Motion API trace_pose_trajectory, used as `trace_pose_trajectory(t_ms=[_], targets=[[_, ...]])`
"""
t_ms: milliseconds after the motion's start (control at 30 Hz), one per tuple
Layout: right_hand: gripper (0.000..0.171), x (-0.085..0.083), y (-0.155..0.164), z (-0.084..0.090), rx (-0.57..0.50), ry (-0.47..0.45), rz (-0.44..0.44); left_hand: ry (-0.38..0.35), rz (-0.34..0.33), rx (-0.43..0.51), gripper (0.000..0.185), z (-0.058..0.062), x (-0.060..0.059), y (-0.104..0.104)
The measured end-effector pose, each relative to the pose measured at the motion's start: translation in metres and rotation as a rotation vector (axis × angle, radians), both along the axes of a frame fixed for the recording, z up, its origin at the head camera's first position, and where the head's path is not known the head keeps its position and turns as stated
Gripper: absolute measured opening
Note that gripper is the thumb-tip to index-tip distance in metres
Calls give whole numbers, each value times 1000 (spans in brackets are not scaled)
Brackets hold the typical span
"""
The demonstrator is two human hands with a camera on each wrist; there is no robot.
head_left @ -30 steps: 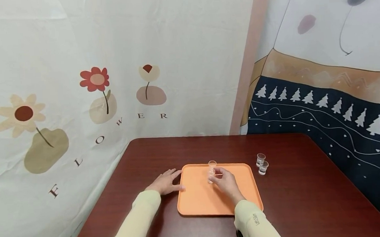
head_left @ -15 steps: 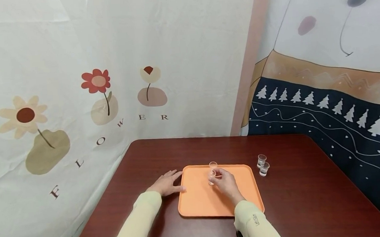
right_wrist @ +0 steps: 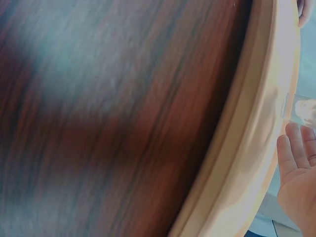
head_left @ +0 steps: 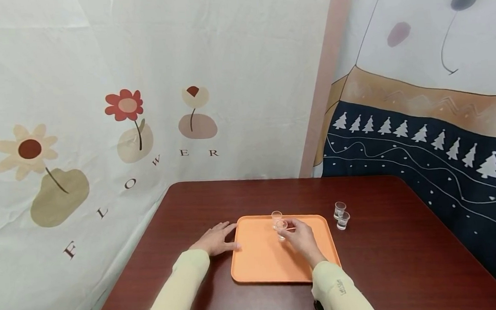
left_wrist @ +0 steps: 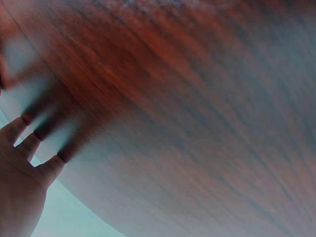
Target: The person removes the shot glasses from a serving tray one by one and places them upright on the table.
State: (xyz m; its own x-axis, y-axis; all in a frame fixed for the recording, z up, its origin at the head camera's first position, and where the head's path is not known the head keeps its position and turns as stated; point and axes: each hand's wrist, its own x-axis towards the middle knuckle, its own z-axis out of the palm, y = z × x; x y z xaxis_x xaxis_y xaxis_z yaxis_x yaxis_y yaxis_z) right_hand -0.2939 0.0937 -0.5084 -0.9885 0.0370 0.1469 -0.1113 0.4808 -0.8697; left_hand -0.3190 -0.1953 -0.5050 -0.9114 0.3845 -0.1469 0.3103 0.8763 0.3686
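Observation:
In the head view my right hand (head_left: 303, 238) pinches a small clear shot glass (head_left: 282, 235) over the middle of an orange tray (head_left: 263, 263). Whether the glass touches the tray I cannot tell. Just behind it, a second shot glass (head_left: 276, 217) stands near the tray's far edge. My left hand (head_left: 214, 239) rests at the tray's left side, fingers spread on the table and thumb on the rim. In the left wrist view the left hand (left_wrist: 22, 190) shows extended fingers. The right wrist view catches the right hand (right_wrist: 301, 177) beside the clear glass (right_wrist: 301, 109).
Two more shot glasses, one (head_left: 339, 210) slightly behind the other (head_left: 343, 220), stand close together right of the tray. Everything is on a dark red-brown table (head_left: 390, 255). A printed cloth backdrop (head_left: 243, 79) hangs behind the table's far edge.
My right hand has shifted a little to the right with the shot glass, so the glass behind shows more fully. The left hand and tray have stayed in place.

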Motion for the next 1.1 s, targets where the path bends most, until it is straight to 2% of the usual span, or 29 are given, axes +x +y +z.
trace_pose_trajectory(t_ms=[200,467,667,900,1100], targets=[[27,-1,17,7,3,18,-29,-2,-2,4,85,0,0,0],[37,-2,49,16,11,13,-99,2,-6,-1,85,-2,2,-2],[39,5,77,17,-7,-29,-160,-10,-10,16,85,-2,5,-5],[40,14,113,14,71,-44,-248,-1,-1,25,85,-1,3,-4],[46,22,139,12,72,-105,-304,0,-3,27,86,0,-1,-3]])
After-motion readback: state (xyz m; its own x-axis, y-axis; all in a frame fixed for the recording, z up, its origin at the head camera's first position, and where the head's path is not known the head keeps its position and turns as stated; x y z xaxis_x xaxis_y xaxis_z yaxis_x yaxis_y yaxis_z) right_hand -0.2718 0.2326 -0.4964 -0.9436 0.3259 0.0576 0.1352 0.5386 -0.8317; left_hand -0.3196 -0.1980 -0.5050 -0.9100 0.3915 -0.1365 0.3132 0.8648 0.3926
